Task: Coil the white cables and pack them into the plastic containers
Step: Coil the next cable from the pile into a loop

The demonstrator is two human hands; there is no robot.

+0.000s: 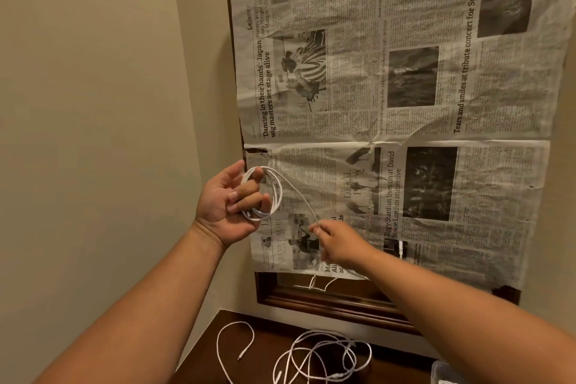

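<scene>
The left grip (pixel 229 206) has its fingers curled through the cable (pixel 279 193) loops. The right grip (pixel 339 243), just beside it and lower, pinches the loose strand. The cable looks light, soft and bendy; best held by its loops.

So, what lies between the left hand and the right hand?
In the head view, a cable strand arcs from the coil on the left hand to the pinching right hand, before the newspaper.
</scene>
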